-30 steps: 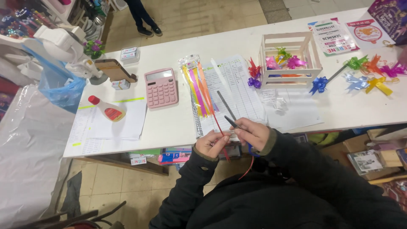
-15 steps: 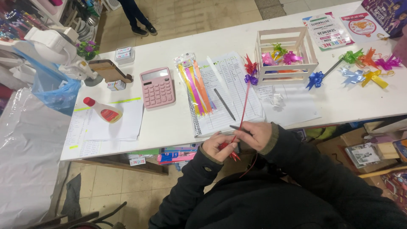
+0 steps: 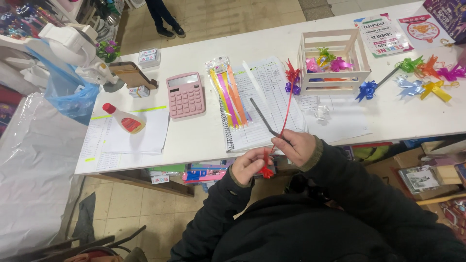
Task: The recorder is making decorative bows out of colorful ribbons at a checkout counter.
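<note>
The white table [image 3: 204, 140] carries everything, and the wooden crate [image 3: 335, 60] of finished bows serves as the landmark. Left of the crate lies the spiral notebook [image 3: 262, 104] with a packet of coloured ribbon strips [image 3: 228, 94] on it; further left sits the pink calculator [image 3: 185, 94]. In front of the crate, at the table's near edge, the right hand [image 3: 298, 148] is closed on a dark scissor-like tool [image 3: 266, 121], and the left hand [image 3: 248, 165] pinches the red ribbon [image 3: 286, 104], which runs up toward the crate. A sharp pull could likely tear the thin strip or slip it free, and the blade might nick a finger.
</note>
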